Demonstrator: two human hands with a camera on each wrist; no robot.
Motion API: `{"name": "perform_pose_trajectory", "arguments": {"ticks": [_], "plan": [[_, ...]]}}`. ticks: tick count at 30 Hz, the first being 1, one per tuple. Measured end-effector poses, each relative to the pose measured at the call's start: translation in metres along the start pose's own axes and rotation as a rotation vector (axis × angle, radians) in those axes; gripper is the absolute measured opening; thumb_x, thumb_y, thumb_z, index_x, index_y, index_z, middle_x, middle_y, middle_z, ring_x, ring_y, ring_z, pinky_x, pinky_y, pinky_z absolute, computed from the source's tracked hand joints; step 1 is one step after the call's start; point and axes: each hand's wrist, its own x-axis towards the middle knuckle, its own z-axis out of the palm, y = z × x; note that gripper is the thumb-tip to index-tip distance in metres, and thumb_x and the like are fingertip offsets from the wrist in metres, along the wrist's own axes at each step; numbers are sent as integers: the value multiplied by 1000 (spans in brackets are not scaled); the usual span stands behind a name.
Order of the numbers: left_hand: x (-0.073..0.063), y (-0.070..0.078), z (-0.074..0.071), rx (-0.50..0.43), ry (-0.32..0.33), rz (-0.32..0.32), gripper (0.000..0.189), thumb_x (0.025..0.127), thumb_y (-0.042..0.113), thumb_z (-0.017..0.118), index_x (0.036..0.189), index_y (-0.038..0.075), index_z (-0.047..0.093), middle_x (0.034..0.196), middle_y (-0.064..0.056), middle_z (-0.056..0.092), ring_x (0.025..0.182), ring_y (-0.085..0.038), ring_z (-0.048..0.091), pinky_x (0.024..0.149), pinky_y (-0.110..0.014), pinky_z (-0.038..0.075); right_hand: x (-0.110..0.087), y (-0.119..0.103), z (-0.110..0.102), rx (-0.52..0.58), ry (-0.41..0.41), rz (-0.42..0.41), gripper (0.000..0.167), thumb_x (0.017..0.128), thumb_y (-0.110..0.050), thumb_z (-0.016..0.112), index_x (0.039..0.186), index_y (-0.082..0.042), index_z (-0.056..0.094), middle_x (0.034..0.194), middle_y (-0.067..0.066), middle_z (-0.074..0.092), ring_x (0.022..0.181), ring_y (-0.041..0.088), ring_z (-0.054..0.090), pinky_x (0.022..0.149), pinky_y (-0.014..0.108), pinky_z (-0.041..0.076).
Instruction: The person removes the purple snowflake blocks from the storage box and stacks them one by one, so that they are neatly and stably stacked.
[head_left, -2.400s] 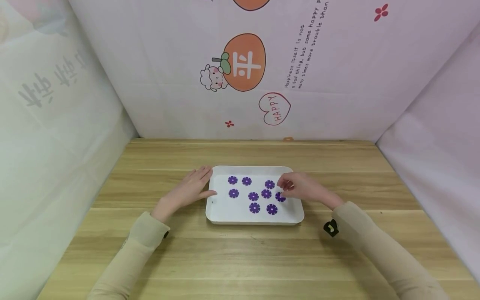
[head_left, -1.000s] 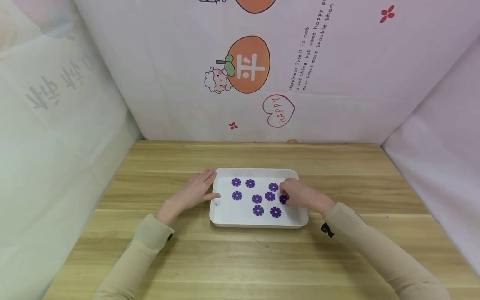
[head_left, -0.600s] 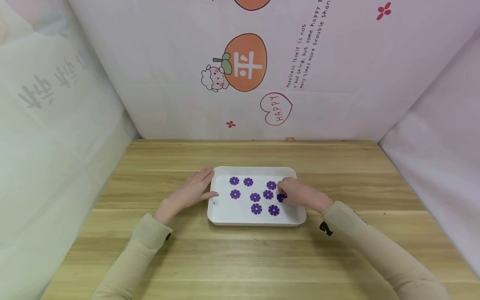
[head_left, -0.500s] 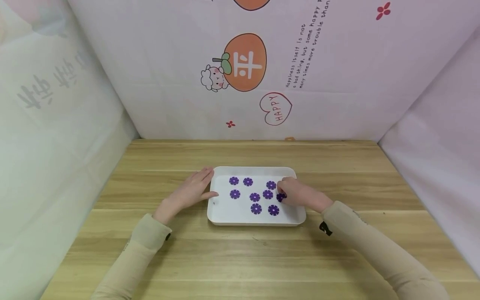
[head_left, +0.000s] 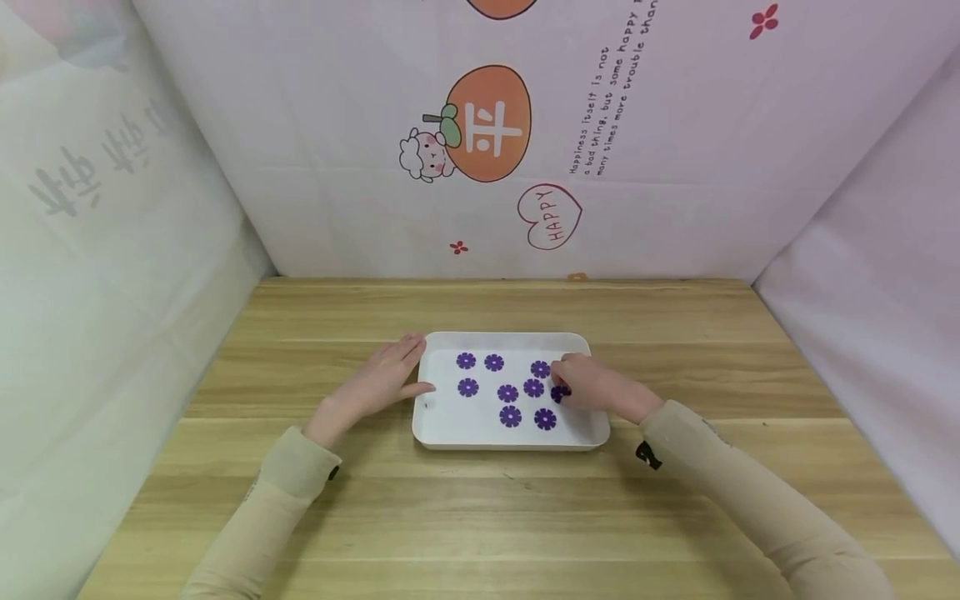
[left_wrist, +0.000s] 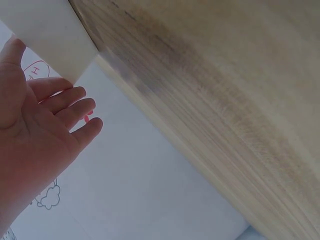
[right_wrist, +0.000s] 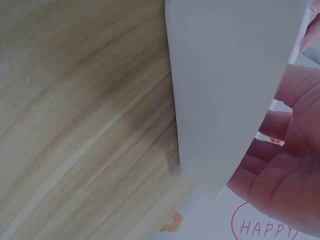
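Note:
A shallow white tray (head_left: pixel 465 429) holds several purple notched building discs (head_left: pixel 510 416), spread over its floor. At its left end, my left hand (head_left: pixel 378 380) rests with straight fingers by the back corner and the thumb over the rim. The left wrist view shows this hand (left_wrist: pixel 40 117) against the tray's outer wall (left_wrist: pixel 52 37). My right hand (head_left: pixel 600 387) reaches over the right end, pinching the rightmost purple building disc (head_left: pixel 559 394), which its fingers partly cover. In the right wrist view, the tray wall (right_wrist: pixel 225 90) hides the fingertips of this hand (right_wrist: pixel 285 165).
The tray stands on a wood-grain table (head_left: pixel 465 525). Behind it rises a white printed cloth (head_left: pixel 337 200), with further cloth walls at left (head_left: pixel 112 275) and right (head_left: pixel 862 292). Other discs lie close to the right hand's fingertips.
The right hand's fingers, held loosely over the rightmost disc at first, have come down and curled in on it. That disc now looks darker and slightly tilted. The left hand stays put.

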Motion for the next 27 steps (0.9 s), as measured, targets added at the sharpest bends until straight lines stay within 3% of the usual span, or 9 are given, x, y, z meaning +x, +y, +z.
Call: {"name": "perform_pose_trajectory", "arguments": {"ticks": [15,27], "plan": [[0,-1,2,6,4,1,81,98,48,57,150,-9,32,158,-27,31,149,-41,30,122,-57,29,1,0,-2,25,-35,12,24,81,-7,76,102,-4,65,98,10,65,86,18,60,80,33,60],[-2,2,0,4,9,3,81,97,47,57,149,-10,33,157,-28,32,148,-42,31,122,-57,29,-2,1,-1,50,-10,-17,25,79,-12,78,99,-6,65,94,6,64,85,15,57,79,31,57]]}}
